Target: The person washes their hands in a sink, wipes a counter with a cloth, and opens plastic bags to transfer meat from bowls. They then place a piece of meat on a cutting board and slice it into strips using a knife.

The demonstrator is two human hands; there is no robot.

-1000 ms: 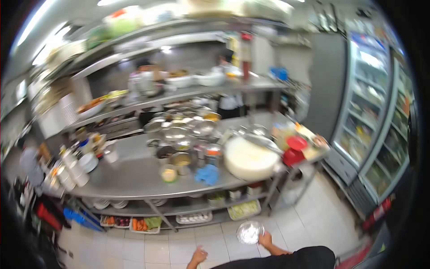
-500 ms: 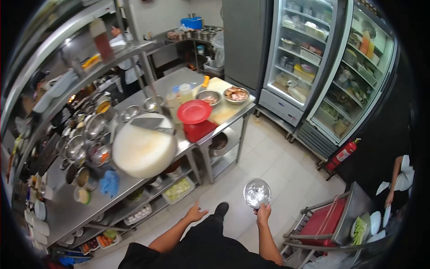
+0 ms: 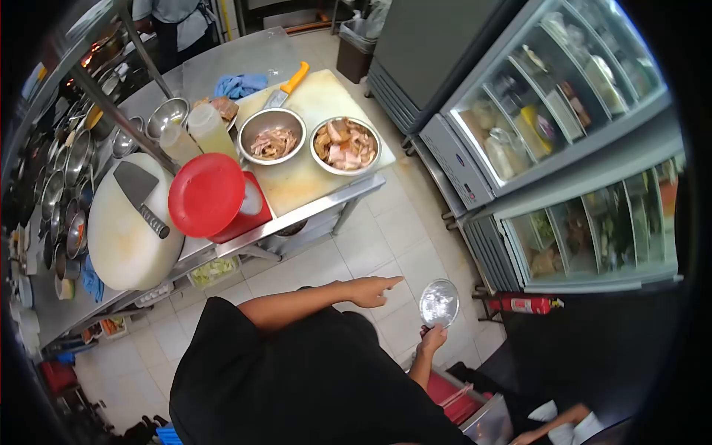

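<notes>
My right hand (image 3: 432, 340) grips the edge of a round, shiny, silvery dish (image 3: 439, 302). It is held out over the tiled floor, and glare hides whether anything lies in it. My left hand (image 3: 372, 291) reaches across in front of my body with fingers stretched out, empty and apart from the dish. On the steel table, a red scale (image 3: 248, 215) with a round red pan (image 3: 206, 194) stands nearest to my left side. Beyond it are a metal bowl of sliced meat (image 3: 273, 142) and another bowl of larger meat pieces (image 3: 345, 145), both on a pale cutting board (image 3: 297, 189).
A cleaver (image 3: 139, 194) lies on a thick round chopping block (image 3: 133, 252). An orange-handled knife (image 3: 288, 85) rests by the bowls. Glass-door fridges (image 3: 549, 111) and a fire extinguisher (image 3: 523, 305) stand at right. Another person's arm (image 3: 556, 424) shows at lower right, and someone stands at the back (image 3: 178, 33).
My view has turned right and come closer to the table end with the meat bowls. My left hand has swung across toward the dish, which stays in my right hand.
</notes>
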